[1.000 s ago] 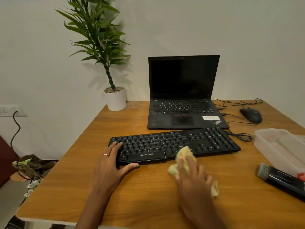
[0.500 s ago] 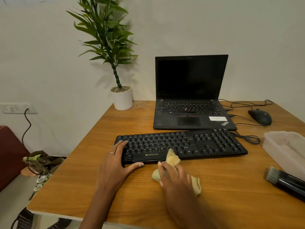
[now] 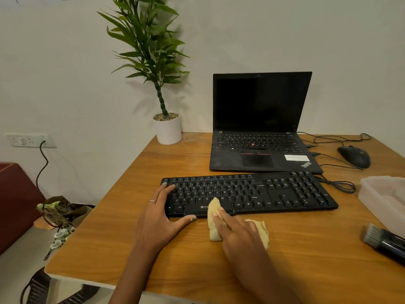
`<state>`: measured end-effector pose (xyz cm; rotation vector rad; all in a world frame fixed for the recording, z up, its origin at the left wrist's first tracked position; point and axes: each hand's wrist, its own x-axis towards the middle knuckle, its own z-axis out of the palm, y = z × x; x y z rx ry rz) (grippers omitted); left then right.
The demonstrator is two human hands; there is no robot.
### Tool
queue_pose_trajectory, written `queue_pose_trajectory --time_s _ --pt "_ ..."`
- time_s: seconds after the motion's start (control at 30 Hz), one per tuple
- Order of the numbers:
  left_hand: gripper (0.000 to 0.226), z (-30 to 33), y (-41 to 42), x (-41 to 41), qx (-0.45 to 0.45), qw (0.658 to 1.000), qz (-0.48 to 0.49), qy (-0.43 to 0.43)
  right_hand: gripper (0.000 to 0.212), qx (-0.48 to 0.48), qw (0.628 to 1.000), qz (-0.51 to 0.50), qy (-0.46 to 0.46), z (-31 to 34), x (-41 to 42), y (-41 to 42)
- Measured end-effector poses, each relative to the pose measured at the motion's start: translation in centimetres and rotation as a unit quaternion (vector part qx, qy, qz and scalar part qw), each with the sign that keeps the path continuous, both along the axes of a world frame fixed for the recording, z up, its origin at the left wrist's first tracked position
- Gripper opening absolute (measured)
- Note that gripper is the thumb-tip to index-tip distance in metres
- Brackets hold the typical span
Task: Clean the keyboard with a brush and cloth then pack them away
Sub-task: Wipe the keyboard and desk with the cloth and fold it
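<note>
Black keyboard (image 3: pixel 247 194) lies flat on the wooden bench (image 3: pixel 197 260), just in front of an open laptop (image 3: pixel 260 128) w/ dark screen. Left hand (image 3: pixel 157 218) rests on the keyboard's left end: fingers fairly straight and spread over the left-side keys, thumb stretched along the front edge, a ring on one finger. Right hand (image 3: pixel 238 233) presses a yellow cloth (image 3: pixel 215 218) against the keyboard's front edge near the space bar; fingers look straight and laid on top of the cloth, pushing it down rather than gripping, tho the underside of the hand is hidden so can't tell if the thumb tucks under. One corner of the cloth sticks up over the bottom key row, the rest bunches on the bench under and to the right of the hand. Brush (image 3: pixel 383 240), dark handle w/ grey bristles pointing left, lies on the bench at the right edge, well apart from both hands. Just behind it sits a clear plastic box (image 3: pixel 381 194), partly cut off by the frame. Black mouse (image 3: pixel 354 156) sits right of the laptop, its cable looping near the keyboard's right end. White pot w/ a green plant (image 3: pixel 167 128) stands at the bench's back left, beside the laptop. Wall socket (image 3: pixel 28 140) w/ a black cord plugged in is on the wall at left.
</note>
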<state>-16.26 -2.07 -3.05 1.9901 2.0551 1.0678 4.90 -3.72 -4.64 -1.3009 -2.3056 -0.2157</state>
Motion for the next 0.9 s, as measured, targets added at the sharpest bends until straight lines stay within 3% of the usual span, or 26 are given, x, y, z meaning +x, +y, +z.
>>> queue_pose_trajectory --time_s 0.1,0.2,0.37,0.7,0.9 --pt "0.076 0.1 -0.2 -0.1 0.029 0.996 -0.015 -0.086 0.042 0.026 0.999 0.023 -0.042 1.0 1.0 0.6" --pt "0.067 -0.3 -0.3 -0.6 0.043 0.988 -0.026 -0.148 0.061 0.020 0.992 0.088 -0.089 2.0 0.3 1.0" --pt "0.058 -1.0 0.0 -1.2 0.055 0.979 -0.047 -0.193 0.063 0.059 0.966 0.178 -0.180 2.9 -3.9 1.9" --pt "0.076 -0.2 0.1 -0.7 0.048 0.974 -0.046 -0.215 0.060 0.043 0.911 0.190 -0.363 5.1 -1.1 2.8" --pt "0.067 0.0 0.3 -1.0 0.042 0.926 -0.066 -0.371 0.040 0.103 0.874 0.218 -0.421 5.0 -4.2 3.2"
